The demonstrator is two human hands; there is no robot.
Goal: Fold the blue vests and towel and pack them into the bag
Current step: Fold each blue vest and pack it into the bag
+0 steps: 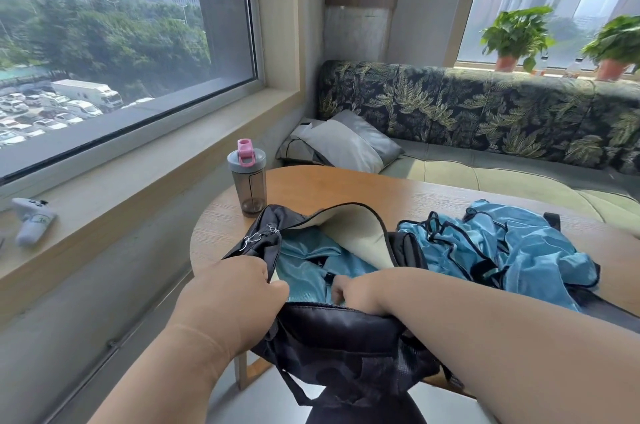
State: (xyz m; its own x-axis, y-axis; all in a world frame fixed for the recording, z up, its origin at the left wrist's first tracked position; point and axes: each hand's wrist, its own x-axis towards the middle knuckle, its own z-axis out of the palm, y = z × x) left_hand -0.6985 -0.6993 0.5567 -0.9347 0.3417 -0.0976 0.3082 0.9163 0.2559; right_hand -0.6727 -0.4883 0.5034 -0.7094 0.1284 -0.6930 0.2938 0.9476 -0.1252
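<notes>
A person's left hand (239, 288) grips the near-left rim of an open black bag (332, 326), which hangs over the near edge of a rounded wooden surface (346, 188), while the right hand (360, 292) is curled closed on the near rim at the opening, fingers tucked inside. Blue fabric (304, 267) lies within the bag under a pale lining flap (349, 233). Just right of the bag, a loose heap of blue vests (502, 247) with black trim spreads toward the surface's right side, leaving bare wood along the far edge. A grey bottle with a pink lid (246, 177) stands upright at the far left, near the bag but apart from it. Beyond, a leaf-print sofa (485, 112) holds a grey cushion (343, 143); potted plants (516, 35) sit on the sill behind. A white controller (31, 219) rests on the left window ledge. The bag's lower part is cut off, and whether a towel is among the cloth cannot be told.
</notes>
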